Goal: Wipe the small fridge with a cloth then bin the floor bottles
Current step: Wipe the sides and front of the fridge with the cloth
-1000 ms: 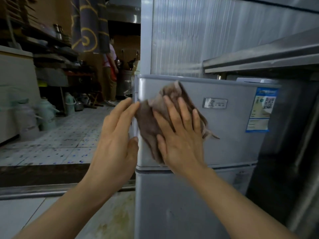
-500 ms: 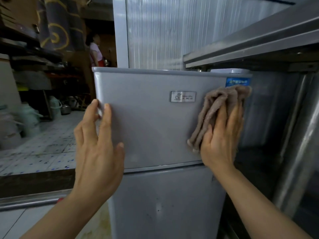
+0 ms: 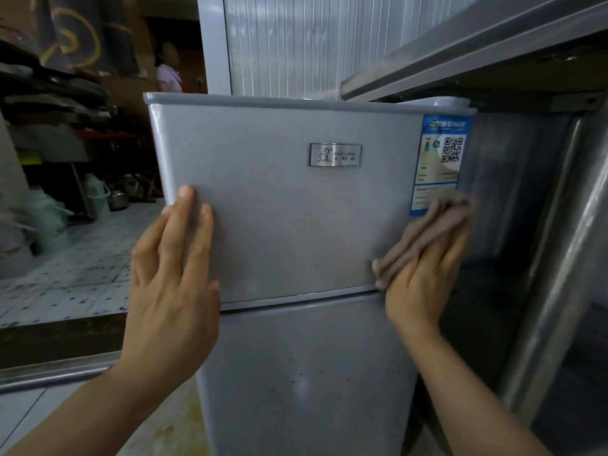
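- Two hands are working on the small fridge [image 3: 279,225], which is standing beneath a steel shelf [image 3: 477,60]; no floor bottles are showing here, so binning looks a later step.
- Left of the fridge's nameplate [image 3: 335,154], the left hand [image 3: 171,274] is lying flat against the upper door near its left edge, fingers [image 3: 184,218] straight and slightly spread, holding nothing and seemingly steadying the door.
- Right of the nameplate, just below the blue label [image 3: 439,162], the right hand [image 3: 424,274] is pressing the brownish cloth [image 3: 427,225] against the door's lower right corner, fingers extended over the bunched fabric rather than curled round it.
- Doing this well probably means keeping the palm flat so the whole cloth is bearing on the panel, overlapping the strokes, and easing pressure over the label's edge so it is not peeling.
- Below the nameplate, the lower door [image 3: 306,390] is showing dark specks, so it is likely needing a pass next.
- Keeping the left hand bracing should be stopping the door from swinging.
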